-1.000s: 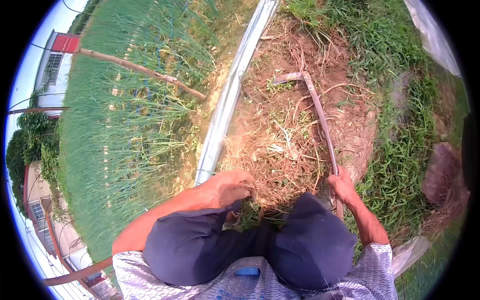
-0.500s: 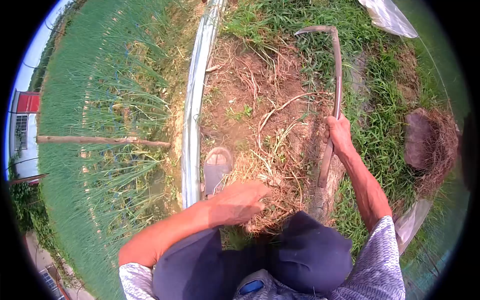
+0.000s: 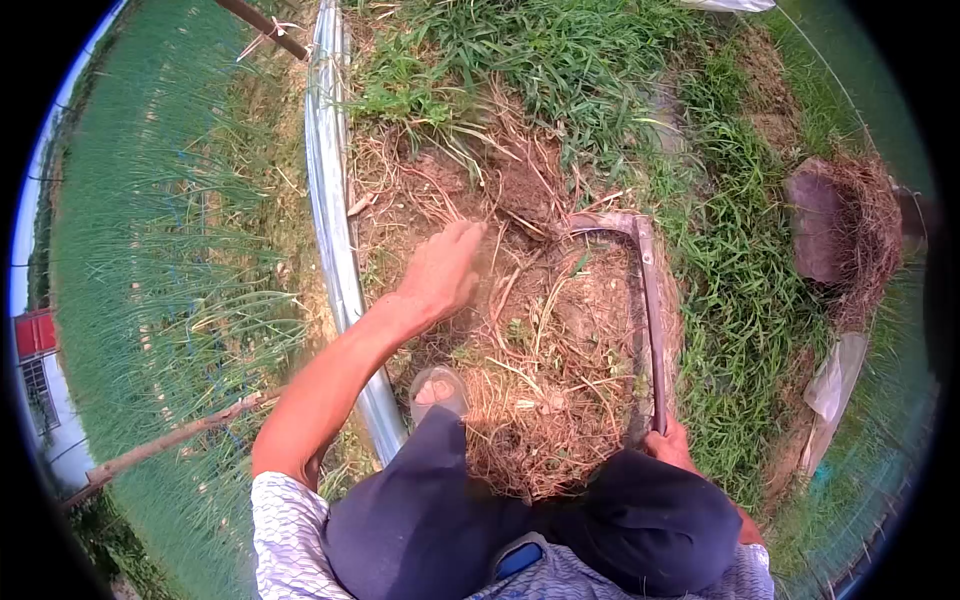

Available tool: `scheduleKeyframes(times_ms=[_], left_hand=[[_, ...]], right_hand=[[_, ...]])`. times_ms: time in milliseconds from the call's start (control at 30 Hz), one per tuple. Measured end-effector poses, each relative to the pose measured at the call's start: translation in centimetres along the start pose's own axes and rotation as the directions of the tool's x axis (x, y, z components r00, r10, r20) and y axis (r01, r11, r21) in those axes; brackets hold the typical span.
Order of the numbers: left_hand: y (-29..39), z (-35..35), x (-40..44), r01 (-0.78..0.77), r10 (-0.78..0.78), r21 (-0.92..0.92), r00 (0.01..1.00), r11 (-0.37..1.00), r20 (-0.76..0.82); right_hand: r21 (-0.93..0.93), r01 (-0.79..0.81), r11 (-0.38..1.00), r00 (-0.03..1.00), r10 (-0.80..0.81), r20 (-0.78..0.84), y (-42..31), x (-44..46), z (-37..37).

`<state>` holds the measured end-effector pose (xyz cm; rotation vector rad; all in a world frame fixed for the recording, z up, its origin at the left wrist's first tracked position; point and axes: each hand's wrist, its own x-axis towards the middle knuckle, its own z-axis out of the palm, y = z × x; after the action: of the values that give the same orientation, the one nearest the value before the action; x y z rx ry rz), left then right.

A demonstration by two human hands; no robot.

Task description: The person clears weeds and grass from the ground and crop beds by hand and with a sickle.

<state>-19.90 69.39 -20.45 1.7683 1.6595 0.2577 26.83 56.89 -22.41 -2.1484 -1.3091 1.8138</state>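
Note:
My right hand [image 3: 672,445] is closed round the lower end of the wooden handle of a sickle [image 3: 650,310], beside my right knee. The handle runs away from me, and its curved blade [image 3: 600,222] points left, touching or just above the soil by a clump of dry roots [image 3: 530,195]. My left hand [image 3: 447,268] is over the bare earth, left of the blade. Its fingers reach forward, slightly bent and a little blurred, and I see nothing in them. Dry stalks and roots [image 3: 540,420] lie piled between my feet.
A strip of silvery plastic film [image 3: 330,180] edges the soil on the left, with rows of green onion-like plants [image 3: 190,260] beyond. Green weeds [image 3: 500,50] grow ahead and to the right. A wooden pole [image 3: 180,445] lies at left; a root-covered clod [image 3: 860,240] sits at right.
My left hand has moved forward from near my knees to over the soil ahead. The sickle has come down and back towards me, its blade now at the root clump. The view has shifted.

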Motion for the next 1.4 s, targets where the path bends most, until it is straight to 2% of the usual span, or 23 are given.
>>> scheduleKeyframes(times_ms=[67,167,233,300,333,367,433,500,567,633,667,733,833,900,967,1033,1067,1133,1167,1200,1267,1333,1400], left_hand=[[0.6,-0.5,4.2,-0.142,0.182,0.385,0.981,0.912,-0.068],[0.1,0.1,9.2,-0.321,0.342,0.421,0.939,0.848,0.029],[-0.4,1.0,11.1,-0.394,0.434,0.403,0.901,0.826,-0.008],[0.1,0.5,12.2,-0.251,0.123,0.425,0.944,0.870,0.306],[-0.8,0.6,12.1,-0.345,0.239,0.412,0.928,0.843,0.287],[-1.4,0.2,11.5,-0.355,0.246,0.404,0.923,0.843,0.296],[-2.9,-0.9,9.2,-0.164,0.053,0.235,0.908,0.958,0.415],[-7.6,-1.2,7.1,-0.069,-0.044,0.375,0.957,0.925,0.285],[-12.7,-3.0,5.5,0.307,-0.323,0.288,0.947,0.907,0.007],[-18.3,-3.6,4.5,0.430,-0.448,0.223,0.894,0.875,0.031],[-17.9,-4.3,3.9,0.413,-0.429,0.219,0.903,0.884,0.031],[-15.5,-6.1,3.1,0.453,-0.457,0.064,0.885,0.889,0.092],[-11.9,-6.6,3.5,0.498,-0.543,0.300,0.835,0.813,0.087],[-12.6,-6.6,3.8,0.473,-0.521,0.257,0.836,0.843,0.170],[-14.3,-5.4,4.2,0.450,-0.497,0.255,0.853,0.856,0.159],[-14.9,-5.1,4.4,0.435,-0.480,0.258,0.866,0.863,0.143],[-14.9,-5.1,4.4,0.460,-0.491,0.209,0.860,0.863,0.136],[-15.0,-5.5,3.8,0.470,-0.487,0.135,0.861,0.872,0.148],[-15.6,-5.4,3.3,0.442,-0.462,0.146,0.874,0.885,0.152],[-16.3,-5.1,3.2,0.412,-0.433,0.149,0.887,0.899,0.162],[-17.2,-5.0,3.4,0.359,-0.375,0.114,0.908,0.926,0.186],[-17.5,-5.7,3.4,0.332,-0.341,0.083,0.920,0.940,0.192],[-16.9,-7.0,3.2,0.364,-0.324,-0.306,0.930,0.880,0.175]], right_hand=[[0.150,-0.026,0.988,1.000,0.028,-0.012,0.1,-0.9,0.9],[0.092,0.091,0.992,0.982,-0.074,-0.176,-1.3,-1.2,3.3],[0.170,0.075,0.982,0.973,-0.035,-0.229,-2.9,-1.1,4.4],[0.243,0.060,0.968,0.960,0.010,-0.278,-3.5,-1.2,5.0],[0.215,0.090,0.972,0.939,-0.011,-0.342,-3.0,-0.8,5.1],[0.182,0.116,0.976,0.915,-0.034,-0.402,-3.0,-0.8,5.0],[0.190,0.077,0.979,0.918,0.004,-0.396,-3.4,-1.7,4.7],[0.211,0.031,0.977,0.921,0.054,-0.386,-4.3,-2.4,4.5],[0.238,0.040,0.971,0.919,0.058,-0.389,-4.9,-3.1,4.1],[0.094,0.072,0.993,0.917,-0.029,-0.398,-5.9,-3.3,3.5],[-0.030,-0.009,1.000,0.920,-0.003,-0.391,-6.5,-3.4,2.9],[-0.059,-0.014,0.998,0.897,-0.013,-0.441,-7.1,-3.9,1.8],[-0.148,-0.068,0.987,0.859,-0.017,-0.512,-12.1,-5.6,1.5],[-0.431,-0.253,0.866,0.836,-0.029,-0.548,-17.3,-7.8,1.0],[-0.434,-0.308,0.846,0.798,-0.018,-0.602,-22.4,-9.8,1.3],[-0.539,-0.345,0.768,0.855,0.021,-0.518,-24.3,-10.8,0.8],[-0.538,-0.304,0.786,0.836,-0.050,-0.546,-23.3,-10.1,0.8],[-0.592,-0.100,0.800,0.705,-0.363,-0.609,-20.0,-7.7,-0.1],[-0.511,-0.086,0.855,0.733,-0.293,-0.614,-24.9,-8.7,0.1],[-0.425,-0.168,0.890,0.822,-0.111,-0.558,-29.5,-10.3,-0.1],[-0.573,-0.032,0.819,0.812,-0.314,-0.493,-31.4,-8.8,-0.5],[-0.543,0.050,0.838,0.866,-0.308,-0.395,-34.2,-7.8,-0.7],[-0.650,0.315,0.692,0.823,-0.540,-0.177,-33.6,-4.0,-1.8]])
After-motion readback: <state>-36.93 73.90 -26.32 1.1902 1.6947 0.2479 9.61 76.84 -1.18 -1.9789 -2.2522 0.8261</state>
